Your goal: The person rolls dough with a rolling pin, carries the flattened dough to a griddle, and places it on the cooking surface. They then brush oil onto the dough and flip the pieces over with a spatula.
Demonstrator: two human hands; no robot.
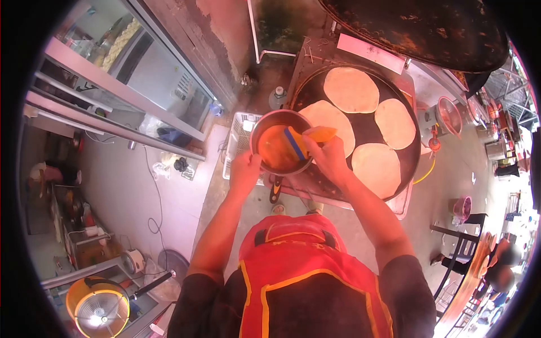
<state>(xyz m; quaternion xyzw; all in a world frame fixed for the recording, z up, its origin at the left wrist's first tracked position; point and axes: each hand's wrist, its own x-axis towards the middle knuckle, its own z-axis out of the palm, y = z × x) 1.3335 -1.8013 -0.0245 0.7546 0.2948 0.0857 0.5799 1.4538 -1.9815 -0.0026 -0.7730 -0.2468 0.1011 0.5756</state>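
My left hand (243, 172) is closed on the near left rim of a dark saucepan (284, 116). Orange-brown liquid (273, 147) fills part of it, and its black handle (275, 190) points down toward me. In my right hand (329, 155), the fingers are wrapped round a flat brush (322, 134) with an orange-yellow handle and a blue band. The brush's head is tilted down inside the saucepan. Just beyond and right, several pale flatbreads (376, 169) lie on a big round black griddle (363, 127), the saucepan overlapping its left edge.
A large dark round lid (422, 28) is raised over the griddle's back. A white plastic basket (239, 127) stands left of the saucepan. At right are a yellow hose (425, 172), a pink bucket (462, 208) and people seated at a table (473, 276). A yellow lamp (98, 307) sits lower left.
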